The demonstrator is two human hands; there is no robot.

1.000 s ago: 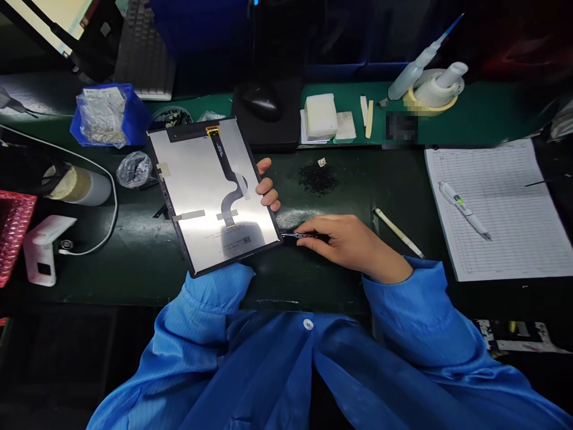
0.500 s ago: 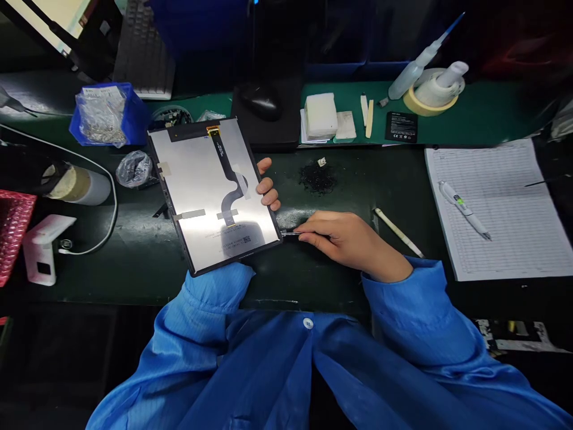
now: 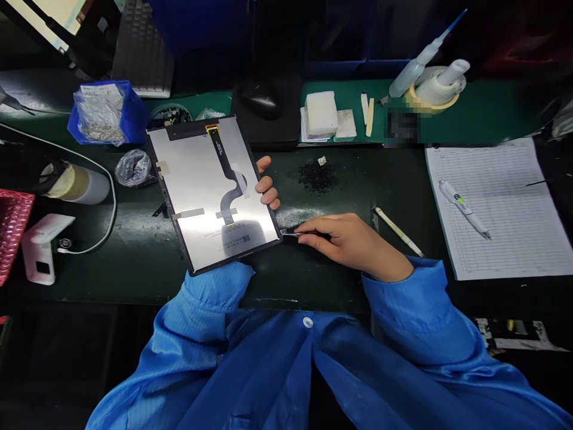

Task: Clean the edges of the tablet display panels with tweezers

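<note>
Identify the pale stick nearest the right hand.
The stick alone on the dark bench, beside the right hand; the other two sticks lie on the green surface.

Your left hand (image 3: 267, 185) holds a display panel (image 3: 197, 179); your right hand (image 3: 351, 242) pinches a slim metal tool (image 3: 290, 235) at the panel's corner.

The display panel (image 3: 192, 179) is silvery and black-rimmed, its ribbon cable (image 3: 222, 156) black and gold. Both sleeves (image 3: 407, 304) are blue, the bubble wrap (image 3: 13, 230) red, the table (image 3: 308, 280) dark green, the paper (image 3: 510, 221) white with ruled lines
</note>
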